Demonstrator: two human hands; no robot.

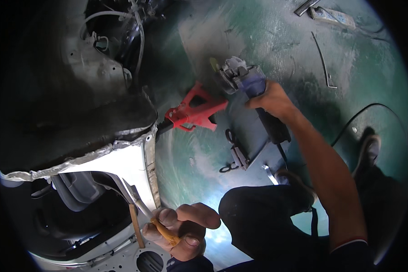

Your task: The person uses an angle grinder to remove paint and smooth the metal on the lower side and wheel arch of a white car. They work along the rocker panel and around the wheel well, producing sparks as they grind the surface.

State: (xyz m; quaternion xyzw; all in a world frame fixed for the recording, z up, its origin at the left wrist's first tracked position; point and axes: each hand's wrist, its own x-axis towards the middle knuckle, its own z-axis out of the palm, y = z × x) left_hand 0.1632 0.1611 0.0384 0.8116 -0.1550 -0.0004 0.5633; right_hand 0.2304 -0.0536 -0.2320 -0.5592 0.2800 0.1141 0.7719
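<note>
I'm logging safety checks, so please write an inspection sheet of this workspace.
Surface: green painted floor, scuffed pale in places.
Job's things: blue-and-black angle grinder; orange-handled tool with a slim shaft.
Clutter: red metal stand; dark tool with looped ends and thin dark L-shaped rod, both on the floor.
Grippers: bare right hand closed around the grinder; bare left hand closed around the orange handle.
Cables: thin black cable curving over the floor; where it ends is unclear.
Surroundings: white car bodywork with a ragged edge; white oblong power strip, upper right.
</note>
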